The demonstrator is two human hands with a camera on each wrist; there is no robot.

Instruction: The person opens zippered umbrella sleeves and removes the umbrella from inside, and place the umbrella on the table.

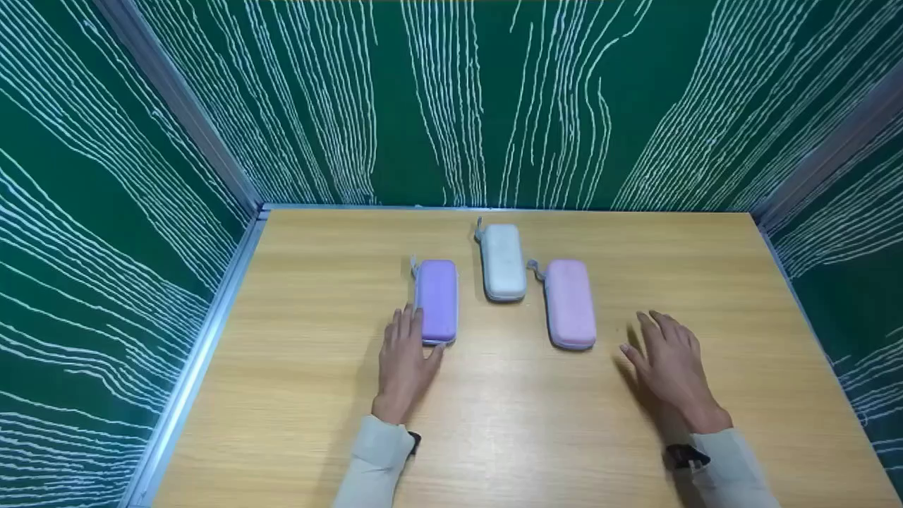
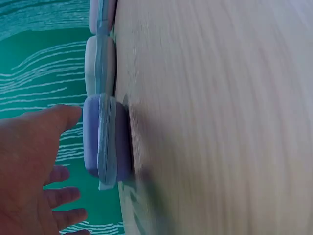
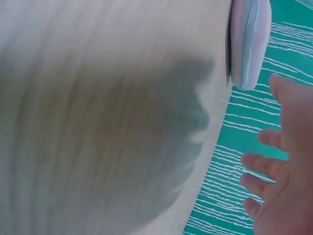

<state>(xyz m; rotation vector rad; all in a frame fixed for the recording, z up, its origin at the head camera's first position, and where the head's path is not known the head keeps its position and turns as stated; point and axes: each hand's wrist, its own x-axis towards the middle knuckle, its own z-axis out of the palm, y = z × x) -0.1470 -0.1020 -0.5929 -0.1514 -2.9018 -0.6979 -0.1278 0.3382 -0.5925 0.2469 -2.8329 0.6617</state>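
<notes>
Three oblong zip cases lie on the wooden table. The purple case is on the left, the white case farther back in the middle, and the pink case on the right. My left hand is spread at the near left corner of the purple case, its fingers overlapping that edge in the head view. In the left wrist view the thumb points at the purple case, fingers apart. To the right of the pink case, my right hand hovers over the table with fingers loosely extended, holding nothing.
The wooden table is bordered by a metal rail on the left. Green panels with white wavy lines stand behind and on both sides. Each case has a small strap at its far left corner.
</notes>
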